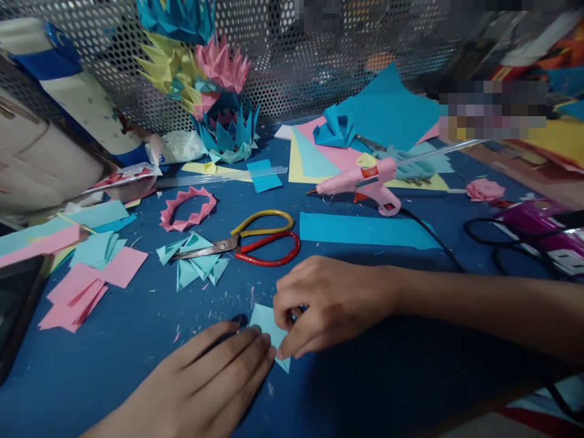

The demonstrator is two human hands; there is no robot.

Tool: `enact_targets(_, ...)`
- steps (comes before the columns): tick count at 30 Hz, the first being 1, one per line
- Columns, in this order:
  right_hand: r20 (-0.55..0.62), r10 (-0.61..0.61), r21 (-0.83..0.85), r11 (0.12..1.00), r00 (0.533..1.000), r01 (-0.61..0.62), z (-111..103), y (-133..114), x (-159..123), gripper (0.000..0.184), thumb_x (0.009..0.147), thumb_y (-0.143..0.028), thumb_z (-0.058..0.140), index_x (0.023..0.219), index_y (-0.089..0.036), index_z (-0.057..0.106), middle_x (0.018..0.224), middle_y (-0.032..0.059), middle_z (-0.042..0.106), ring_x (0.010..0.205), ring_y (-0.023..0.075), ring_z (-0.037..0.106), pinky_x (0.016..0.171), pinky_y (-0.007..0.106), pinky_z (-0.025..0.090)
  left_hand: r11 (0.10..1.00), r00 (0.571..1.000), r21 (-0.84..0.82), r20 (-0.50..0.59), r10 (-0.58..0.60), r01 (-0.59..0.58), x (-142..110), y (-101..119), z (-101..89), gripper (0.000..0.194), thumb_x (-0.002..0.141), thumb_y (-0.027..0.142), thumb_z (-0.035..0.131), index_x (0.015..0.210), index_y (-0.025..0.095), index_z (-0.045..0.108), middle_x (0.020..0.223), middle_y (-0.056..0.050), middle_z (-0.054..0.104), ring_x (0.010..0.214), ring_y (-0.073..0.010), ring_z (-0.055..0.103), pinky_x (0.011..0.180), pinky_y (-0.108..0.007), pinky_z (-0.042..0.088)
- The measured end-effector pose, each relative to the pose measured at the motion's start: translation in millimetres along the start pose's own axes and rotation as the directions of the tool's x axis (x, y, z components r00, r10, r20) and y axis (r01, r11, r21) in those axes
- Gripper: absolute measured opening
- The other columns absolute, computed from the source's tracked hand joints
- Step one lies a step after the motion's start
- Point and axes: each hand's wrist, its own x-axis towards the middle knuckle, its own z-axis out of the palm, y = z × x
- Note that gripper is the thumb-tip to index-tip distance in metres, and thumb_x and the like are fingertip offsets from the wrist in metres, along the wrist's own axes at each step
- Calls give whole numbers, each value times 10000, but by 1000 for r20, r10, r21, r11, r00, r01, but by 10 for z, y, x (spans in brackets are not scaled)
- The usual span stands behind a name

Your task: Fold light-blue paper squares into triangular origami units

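Note:
A small light blue paper piece (270, 328) lies on the blue table, partly covered by my hands. My left hand (212, 371) rests flat, fingers stretched out, with its fingertips on the paper's left edge. From the right, my right hand (335, 304) is curled closed, with its thumb and forefinger at the paper's right side. Just beyond are scissors (237, 243) with one yellow and one red handle, their blades over several folded light blue paper pieces (203, 267). A blue paper strip (365, 231) lies behind my right hand.
A pink glue gun (360, 182) with a cord lies behind the strip. A zigzag pink paper ring (188, 208) and pink paper squares (77, 292) are at left, near a phone (20, 310). Folded paper flowers (228, 128) stand against a perforated metal panel (283, 55).

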Motion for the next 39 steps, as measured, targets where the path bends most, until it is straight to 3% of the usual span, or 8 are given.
enact_targets(4,18,11,-11,1000,1000,-11,0,-8,4,133,931,-321,677,1042,-281,738,962,-19,666,822,89,576,703,240,387,1000,997,8,-77,-2,2,-45,5,46,465,1087,155,238,1243,139,675,1225,-19,708,1204,-172,600,1243,-363,192)
enact_targets(11,18,22,51,998,1000,-23,-6,8,7,128,937,-303,667,1032,-260,742,943,-11,657,818,94,574,699,234,391,999,1000,-25,0,-20,20,-45,14,-51,437,1090,148,263,1234,144,675,1211,2,718,1193,-141,603,1243,-316,178)
enact_targets(17,15,99,173,980,995,-100,-15,9,17,172,986,-281,594,1040,-217,744,916,11,666,832,90,599,715,207,406,999,999,-38,-20,-38,37,-22,32,-32,393,1093,172,315,1215,151,687,1209,4,718,1196,-132,601,1252,-329,162)
enact_targets(23,23,76,158,984,997,-79,-22,4,18,134,941,-252,658,1036,-226,749,934,10,663,833,96,601,708,214,405,995,998,-74,-20,-63,61,25,24,-62,360,1088,183,352,1226,144,682,1176,-10,725,1174,-137,617,1256,-355,188)
enact_targets(30,24,87,140,986,996,-90,-5,5,22,151,963,-253,624,1043,-216,746,926,9,656,819,90,604,697,211,404,998,999,-38,25,-43,44,10,20,-74,338,1085,233,382,1251,188,672,1141,11,727,1157,-133,615,1270,-376,102)
enact_targets(39,51,100,-29,995,994,-98,6,-34,27,167,980,-261,598,1084,-257,728,943,3,654,813,95,579,680,236,373,999,999,37,26,-30,29,6,61,-89,363,1088,238,356,1259,198,673,1108,8,729,1129,-150,616,1266,-402,83)
